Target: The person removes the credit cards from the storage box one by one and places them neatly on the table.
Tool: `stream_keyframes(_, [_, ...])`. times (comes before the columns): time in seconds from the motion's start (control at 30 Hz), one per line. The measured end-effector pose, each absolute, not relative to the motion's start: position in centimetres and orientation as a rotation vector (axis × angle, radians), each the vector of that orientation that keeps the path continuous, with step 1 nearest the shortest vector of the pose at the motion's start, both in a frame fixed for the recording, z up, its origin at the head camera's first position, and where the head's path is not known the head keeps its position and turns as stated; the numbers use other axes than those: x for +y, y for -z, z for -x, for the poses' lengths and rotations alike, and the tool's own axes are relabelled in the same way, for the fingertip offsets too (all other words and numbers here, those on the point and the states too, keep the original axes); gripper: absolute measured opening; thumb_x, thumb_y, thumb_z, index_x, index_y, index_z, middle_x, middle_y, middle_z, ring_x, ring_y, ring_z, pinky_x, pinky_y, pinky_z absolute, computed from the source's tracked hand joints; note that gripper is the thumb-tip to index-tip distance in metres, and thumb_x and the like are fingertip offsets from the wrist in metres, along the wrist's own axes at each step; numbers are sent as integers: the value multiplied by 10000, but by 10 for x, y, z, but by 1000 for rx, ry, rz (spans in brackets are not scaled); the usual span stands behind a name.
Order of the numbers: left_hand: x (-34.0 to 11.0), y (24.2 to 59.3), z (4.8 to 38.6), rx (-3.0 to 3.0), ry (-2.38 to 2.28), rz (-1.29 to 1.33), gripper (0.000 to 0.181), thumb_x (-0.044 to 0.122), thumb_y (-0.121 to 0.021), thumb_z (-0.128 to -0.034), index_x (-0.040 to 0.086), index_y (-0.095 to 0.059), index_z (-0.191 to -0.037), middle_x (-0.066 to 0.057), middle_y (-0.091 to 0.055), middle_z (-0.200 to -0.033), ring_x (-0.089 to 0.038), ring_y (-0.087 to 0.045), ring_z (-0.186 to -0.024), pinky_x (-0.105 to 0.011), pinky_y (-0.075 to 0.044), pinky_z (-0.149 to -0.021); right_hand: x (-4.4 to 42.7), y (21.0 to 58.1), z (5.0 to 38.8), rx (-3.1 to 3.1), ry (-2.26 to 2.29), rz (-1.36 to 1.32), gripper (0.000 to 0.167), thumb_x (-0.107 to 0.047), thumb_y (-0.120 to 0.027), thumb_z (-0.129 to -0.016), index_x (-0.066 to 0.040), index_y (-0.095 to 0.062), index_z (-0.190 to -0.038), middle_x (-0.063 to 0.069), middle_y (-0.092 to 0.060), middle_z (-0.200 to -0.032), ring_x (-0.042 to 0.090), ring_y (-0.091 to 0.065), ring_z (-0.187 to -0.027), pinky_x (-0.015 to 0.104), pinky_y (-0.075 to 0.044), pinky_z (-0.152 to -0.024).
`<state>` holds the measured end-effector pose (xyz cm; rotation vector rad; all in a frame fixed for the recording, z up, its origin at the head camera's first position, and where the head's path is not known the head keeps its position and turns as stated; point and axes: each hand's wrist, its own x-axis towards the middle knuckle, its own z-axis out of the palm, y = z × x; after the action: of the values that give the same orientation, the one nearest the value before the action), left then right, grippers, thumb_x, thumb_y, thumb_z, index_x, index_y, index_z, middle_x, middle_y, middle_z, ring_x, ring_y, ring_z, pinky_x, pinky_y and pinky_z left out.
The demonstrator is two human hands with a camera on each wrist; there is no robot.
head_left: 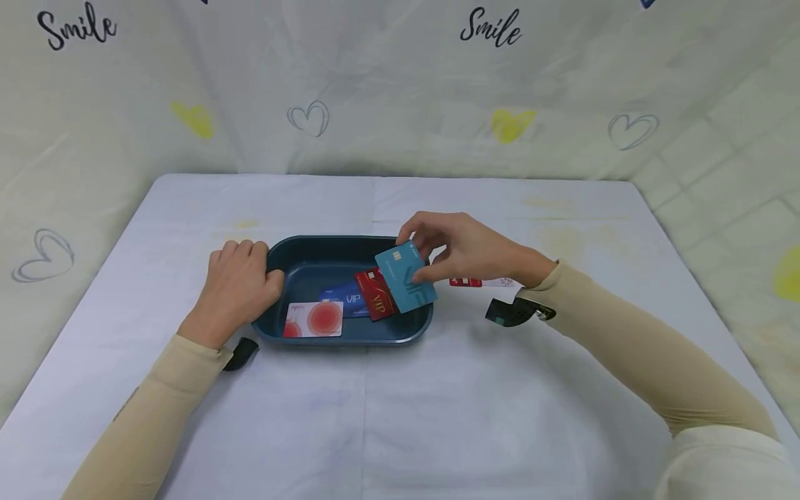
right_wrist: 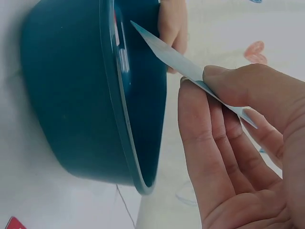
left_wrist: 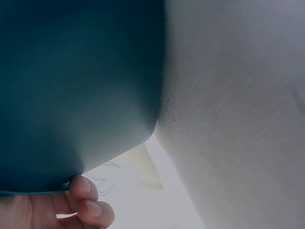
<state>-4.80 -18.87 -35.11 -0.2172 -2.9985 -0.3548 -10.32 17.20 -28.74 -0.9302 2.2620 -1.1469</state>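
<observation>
A dark teal oval-cornered basin [head_left: 300,260] stands on the table, seen close up in both wrist views. My left hand [head_left: 240,288] grips its left rim; in the left wrist view its fingertips [left_wrist: 93,210] curl at the edge. Over the basin's right end, my right hand [head_left: 459,246] pinches a light blue chip card [head_left: 403,274] between thumb and fingers, tilted above the rim. Inside the basin lie a red VIP card [head_left: 375,293], a blue VIP card [head_left: 346,298] and a white card with red circles [head_left: 314,319]. The blue chip card partly covers the red one.
A red and white card [head_left: 466,282] lies on the white-covered table [head_left: 500,417] right of the basin, partly hidden behind the right wrist. Black straps [head_left: 515,312] sit at both wrists. A pale curtain [head_left: 400,83] with hearts and "Smile" lettering hangs behind.
</observation>
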Motion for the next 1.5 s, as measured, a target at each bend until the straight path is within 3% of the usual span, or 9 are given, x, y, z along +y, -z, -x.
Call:
stream_keyframes(0.27, [-190,353,47,-3013,363,217,226,199,-428,-902,8,-515,-816,-136,-478,-758,-327,-425,-774,-436,-304,-721,186,289,103,2324,1169,965,484,-163,-845,-844,-199,-623,-1272,24,-720,-1003,172,-708,-912,327,-603,-764])
stream_keyframes(0.43, [-190,353,48,-3022,364,211,233,202,-430,-904,3,-526,-831,-139,-490,-770,-332,-432,-788,-447,-314,-731,193,286,101,2325,1204,931,486,-167,-856,-832,-230,-633,-1260,10,-714,-993,184,-711,-902,355,-600,-788])
stream_keyframes(0.7, [-189,354,48,-3018,353,210,243,205,-439,-909,-8,-537,-845,-145,-499,-774,-340,-439,-792,-458,-324,-734,206,286,99,2336,1257,863,494,-134,-841,-845,-163,-631,-1291,65,-708,-997,215,-703,-900,316,-620,-865])
stream_keyframes(1.5, [-190,353,48,-3008,361,219,221,189,-445,-903,2,-514,-808,-146,-489,-756,-353,-445,-792,-455,-306,-714,244,286,94,2488,1361,718,453,-84,-819,-849,-125,-642,-1264,37,-703,-998,202,-712,-895,283,-621,-806])
